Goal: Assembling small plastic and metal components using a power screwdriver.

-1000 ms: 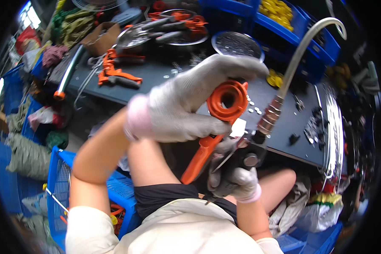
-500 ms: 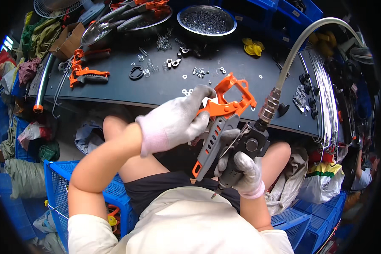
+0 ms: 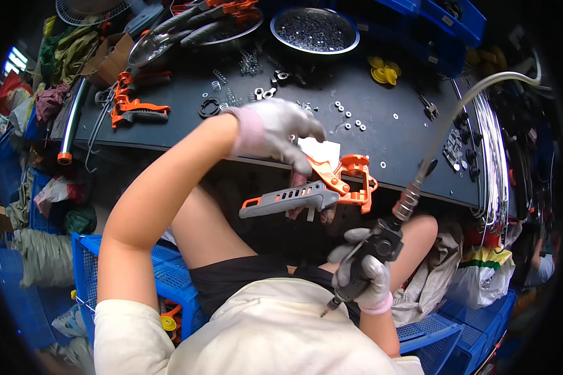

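My left hand, in a grey-white glove, is over the table's front edge with its fingers bent and the thumb apart from them. Its thumb tip overlaps the orange end of a caulking-gun handle, which has an orange frame and a grey slotted grip; I cannot tell whether they touch. The handle lies sideways at the table edge, over a reddish piece and a white sheet. My gloved right hand is closed around a black air screwdriver, its bit pointing down-left toward my shirt. A clear hose runs from its top.
Nuts, washers and springs are scattered over the dark table. A metal bowl of small parts stands at the back. Another orange handle lies left, yellow discs back right, metal rods far right. A blue crate stands left.
The caulking-gun handle has turned from steep to nearly level and dropped to the table edge. My left hand has let go of it and reached farther over the table. The screwdriver has moved away from it.
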A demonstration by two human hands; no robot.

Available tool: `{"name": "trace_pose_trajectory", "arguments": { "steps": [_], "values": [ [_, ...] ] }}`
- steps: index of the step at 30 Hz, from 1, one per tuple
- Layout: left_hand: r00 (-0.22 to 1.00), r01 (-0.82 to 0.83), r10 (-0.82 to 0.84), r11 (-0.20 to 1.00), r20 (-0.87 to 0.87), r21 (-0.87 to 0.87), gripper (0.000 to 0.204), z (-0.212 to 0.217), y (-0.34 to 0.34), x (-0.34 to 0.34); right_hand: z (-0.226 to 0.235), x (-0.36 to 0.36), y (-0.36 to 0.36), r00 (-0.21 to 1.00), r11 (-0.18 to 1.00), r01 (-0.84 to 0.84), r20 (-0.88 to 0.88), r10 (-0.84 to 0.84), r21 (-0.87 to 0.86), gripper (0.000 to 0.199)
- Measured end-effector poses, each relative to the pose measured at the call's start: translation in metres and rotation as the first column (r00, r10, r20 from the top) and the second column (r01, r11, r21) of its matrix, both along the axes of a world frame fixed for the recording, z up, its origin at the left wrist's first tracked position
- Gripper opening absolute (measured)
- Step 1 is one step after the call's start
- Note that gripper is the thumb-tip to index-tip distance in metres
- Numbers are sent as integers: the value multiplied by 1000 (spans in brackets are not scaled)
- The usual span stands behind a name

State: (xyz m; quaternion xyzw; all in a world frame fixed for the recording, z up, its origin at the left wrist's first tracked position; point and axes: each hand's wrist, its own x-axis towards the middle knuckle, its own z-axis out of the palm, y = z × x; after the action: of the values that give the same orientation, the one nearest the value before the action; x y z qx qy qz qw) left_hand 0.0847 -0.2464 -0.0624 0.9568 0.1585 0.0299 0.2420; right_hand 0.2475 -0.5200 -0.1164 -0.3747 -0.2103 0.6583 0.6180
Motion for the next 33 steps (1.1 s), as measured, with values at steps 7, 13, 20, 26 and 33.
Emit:
{"name": "trace_pose_trajectory", "arguments": {
  "steps": [7,13,20,26,33],
  "values": [
    [897,-440,438,865,66,241,18,7,39,-6,12,27,-7,971,959,229,-108,-213,165,56],
    [847,-433,497,851,-189,298,22,-14,34,25,9,30,-2,963,936,268,-80,-256,230,54],
    [829,-490,524,849,193,-199,12,7,3,-3,73,53,21,906,709,398,-125,-405,582,46],
    [662,263,680,183,315,-947,19,34,-130,-9,123,54,36,908,617,420,-311,-282,666,23],
    [591,473,803,-267,78,-839,35,14,-164,-9,114,30,60,960,694,186,-279,22,695,21]
  ]
}}
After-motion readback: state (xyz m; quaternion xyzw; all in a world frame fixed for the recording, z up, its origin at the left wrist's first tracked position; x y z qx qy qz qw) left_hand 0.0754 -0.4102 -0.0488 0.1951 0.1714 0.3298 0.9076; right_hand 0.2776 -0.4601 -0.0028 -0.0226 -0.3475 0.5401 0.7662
